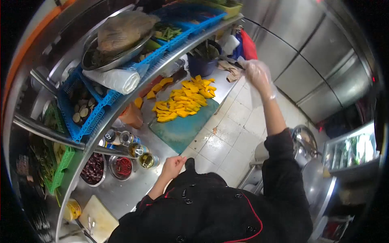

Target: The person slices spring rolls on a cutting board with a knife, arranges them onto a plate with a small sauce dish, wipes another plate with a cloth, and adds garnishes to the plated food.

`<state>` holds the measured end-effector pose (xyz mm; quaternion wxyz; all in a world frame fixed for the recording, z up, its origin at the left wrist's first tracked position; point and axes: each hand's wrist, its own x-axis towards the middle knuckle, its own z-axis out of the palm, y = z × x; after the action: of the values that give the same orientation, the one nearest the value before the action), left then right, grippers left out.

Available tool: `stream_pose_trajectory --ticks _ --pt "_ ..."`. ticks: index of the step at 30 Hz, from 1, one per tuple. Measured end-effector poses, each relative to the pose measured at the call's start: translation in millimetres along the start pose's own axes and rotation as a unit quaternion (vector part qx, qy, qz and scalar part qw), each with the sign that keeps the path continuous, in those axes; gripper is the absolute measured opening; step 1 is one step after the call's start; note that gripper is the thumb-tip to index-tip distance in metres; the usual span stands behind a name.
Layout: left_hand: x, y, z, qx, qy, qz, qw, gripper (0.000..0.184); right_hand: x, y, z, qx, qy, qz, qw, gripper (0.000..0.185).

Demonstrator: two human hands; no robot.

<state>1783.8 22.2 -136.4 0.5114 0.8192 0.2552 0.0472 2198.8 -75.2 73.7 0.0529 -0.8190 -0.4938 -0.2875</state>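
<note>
Yellow-orange squash slices lie heaped on the far part of a green cutting board and spill past its far edge. Beside the board's near corner is my bare left hand, its fingers curled together; nothing can be made out in them. My right hand, inside a loose clear plastic glove, is stretched far forward past the counter's far right corner. Its fingers are closed around a dark, narrow thing too small to identify, close to a beige cloth on the counter's end.
Opened cans, a bowl of red strips and a bowl of dark red pieces stand at left. A raised shelf carries blue baskets and a metal bowl. A dark pot stands behind the squash.
</note>
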Motion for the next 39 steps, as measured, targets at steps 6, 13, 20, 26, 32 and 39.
stream_pose_trajectory --ticks 6,13,20,26,32,39 --pt "41 23 -18 -0.043 0.133 -0.009 0.99 0.038 126 56 69 0.434 -0.059 0.161 0.884 0.023" --pt "48 13 36 -0.114 0.243 -0.111 0.957 0.034 195 68 222 0.245 0.139 0.071 0.957 0.024" --pt "81 25 112 -0.194 0.305 -0.142 0.921 0.024 252 132 306 0.029 0.23 -0.288 0.929 0.013" --pt "193 38 53 -0.004 0.356 -0.074 0.931 0.025 200 114 217 0.125 0.129 -0.222 0.958 0.02" --pt "338 -37 -61 0.336 0.402 0.003 0.852 0.025 143 100 164 0.552 -0.061 0.067 0.829 0.045" --pt "413 -64 -97 0.364 0.247 -0.095 0.893 0.024 36 113 134 0.434 -0.098 0.177 0.878 0.045"
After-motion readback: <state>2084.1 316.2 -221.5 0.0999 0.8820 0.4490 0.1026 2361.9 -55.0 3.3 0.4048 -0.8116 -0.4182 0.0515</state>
